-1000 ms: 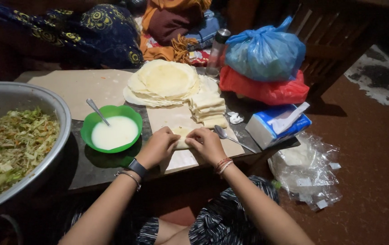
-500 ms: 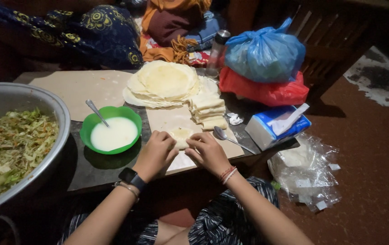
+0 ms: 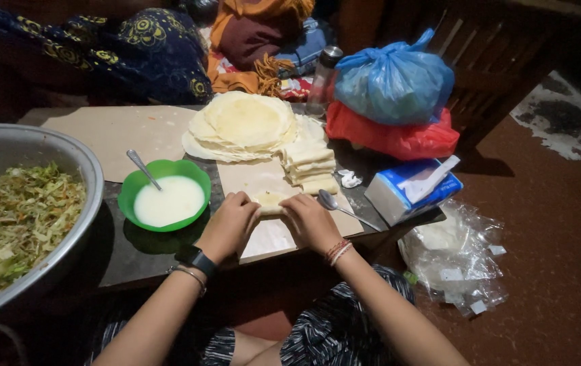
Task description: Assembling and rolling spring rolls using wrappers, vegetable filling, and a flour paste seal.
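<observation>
At the far left sits a wide metal basin (image 3: 80, 203), its dull rim curving round a heap of shredded cabbage and carrot (image 3: 15, 224), fine, damp-looking strands in green, white and orange. Just right of it a glossy green plastic bowl (image 3: 127, 186) with a wavy rim holds a smooth white liquid, and a metal spoon (image 3: 142, 167) leans in it, handle pointing far-left. Behind the bowl lies a flat tan board (image 3: 117, 132).

The left hand (image 3: 229, 225), a dark watch at the wrist, curls its fingers down onto a small pale wrapper roll (image 3: 270, 199) on the near board (image 3: 270, 237); the right hand (image 3: 311, 220) does the same from the other side, so both pinch the soft dough between them (most of the roll is hidden under the fingers). Farther back rests a floppy stack of round, thin, cream-coloured wrappers (image 3: 243, 125), and right of that a neat pile of finished folded rolls (image 3: 311, 166).

A second spoon (image 3: 334, 203) lies just beside the right hand. Further right stands a blue-and-white tissue box (image 3: 412, 190); behind it a crinkled blue plastic bag (image 3: 395, 78) sits on a red one (image 3: 392, 135). Clear crumpled plastic (image 3: 456, 261) lies on the brown floor.
</observation>
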